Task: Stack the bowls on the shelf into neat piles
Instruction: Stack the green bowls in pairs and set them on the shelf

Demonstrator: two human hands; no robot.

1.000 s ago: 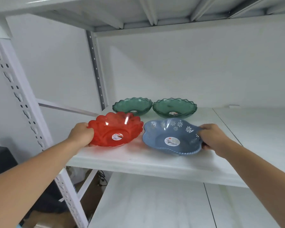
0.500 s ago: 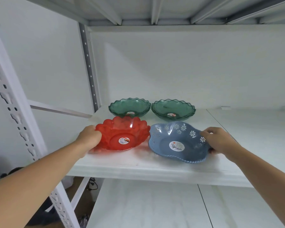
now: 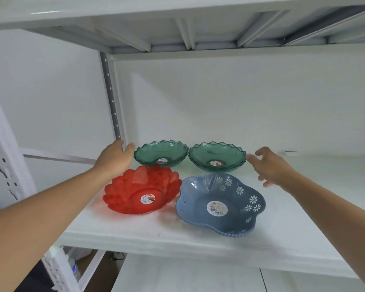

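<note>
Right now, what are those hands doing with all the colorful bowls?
A person is tidying bowls on a white shelf. The left hand and right hand are open, reaching toward the two green bowls at the back. The red bowl and blue bowl sit in front, untouched. Nothing is stacked yet.
</note>
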